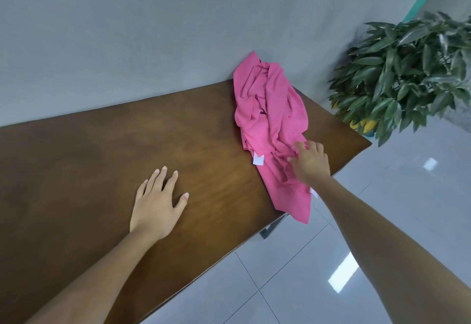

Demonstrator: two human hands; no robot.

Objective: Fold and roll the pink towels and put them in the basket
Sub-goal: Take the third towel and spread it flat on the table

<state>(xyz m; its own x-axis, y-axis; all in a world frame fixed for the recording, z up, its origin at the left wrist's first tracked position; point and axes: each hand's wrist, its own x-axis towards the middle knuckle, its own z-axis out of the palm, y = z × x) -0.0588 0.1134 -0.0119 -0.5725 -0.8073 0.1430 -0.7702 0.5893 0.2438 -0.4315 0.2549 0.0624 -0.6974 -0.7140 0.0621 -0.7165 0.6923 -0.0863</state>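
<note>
A crumpled heap of pink towels (270,122) lies at the right end of the brown wooden table (102,150), reaching from the wall to the table's near edge, where a corner hangs over. White tags show on the cloth. My right hand (309,162) is on the near part of the heap, its fingers curled into the pink fabric. My left hand (156,202) lies flat on the bare wood, fingers spread, well to the left of the towels. No basket is in view.
A grey wall (153,30) runs along the table's far side. A leafy potted plant (407,74) stands on the tiled floor (382,221) past the table's right end. The table's near edge runs diagonally from lower left to upper right.
</note>
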